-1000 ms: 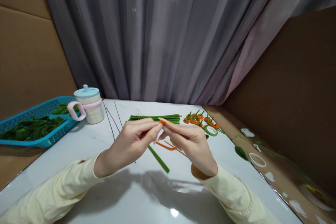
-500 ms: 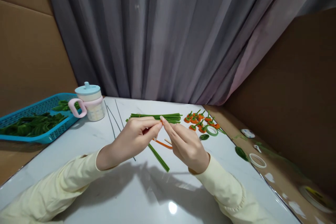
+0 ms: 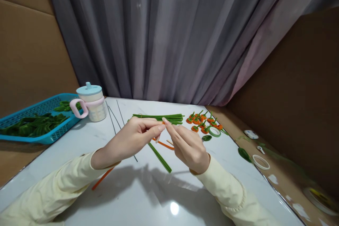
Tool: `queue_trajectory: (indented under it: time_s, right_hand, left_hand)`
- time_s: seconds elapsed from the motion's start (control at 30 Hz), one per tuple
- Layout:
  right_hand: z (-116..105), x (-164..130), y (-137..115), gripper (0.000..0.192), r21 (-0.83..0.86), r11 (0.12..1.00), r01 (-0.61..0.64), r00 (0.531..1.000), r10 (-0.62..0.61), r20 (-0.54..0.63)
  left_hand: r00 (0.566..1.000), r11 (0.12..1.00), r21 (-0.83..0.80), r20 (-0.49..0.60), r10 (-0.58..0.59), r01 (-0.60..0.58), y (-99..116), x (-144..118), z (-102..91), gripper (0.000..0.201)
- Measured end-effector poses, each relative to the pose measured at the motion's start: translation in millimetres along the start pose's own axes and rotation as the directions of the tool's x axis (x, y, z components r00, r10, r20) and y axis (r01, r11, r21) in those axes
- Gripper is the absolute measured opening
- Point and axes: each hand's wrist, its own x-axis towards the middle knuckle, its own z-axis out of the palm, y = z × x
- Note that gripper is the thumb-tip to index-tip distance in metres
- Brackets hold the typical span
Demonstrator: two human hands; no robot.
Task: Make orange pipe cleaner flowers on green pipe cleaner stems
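Note:
My left hand and my right hand meet fingertip to fingertip above the white table. Between them they pinch a thin orange pipe cleaner; its tip is hidden in the fingers and its long end shows under my left forearm. Another orange piece and a green stem lie on the table just below the hands. Behind the fingertips lies a bundle of green stems.
Small orange flowers on green stems and a green tape roll lie at the right. A lidded cup with a pink handle, thin dark wires and a blue basket of green leaves are at the left. A white ring is on the brown surface.
The orange tip seen between my fingertips a second ago is now covered. A long orange end has come into view under my left forearm. Both hands stayed in nearly the same place.

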Motion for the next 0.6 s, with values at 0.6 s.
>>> queue_trajectory:
  time_s: [0.6]
  right_hand:
    - [2.7,0.6,-5.5,0.054,0.002,0.999,-0.052,0.995,0.052,-0.081]
  left_hand:
    - [0.998,0.998,0.02,-0.019,0.065,-0.064,2.4,0.3,1.7,0.037]
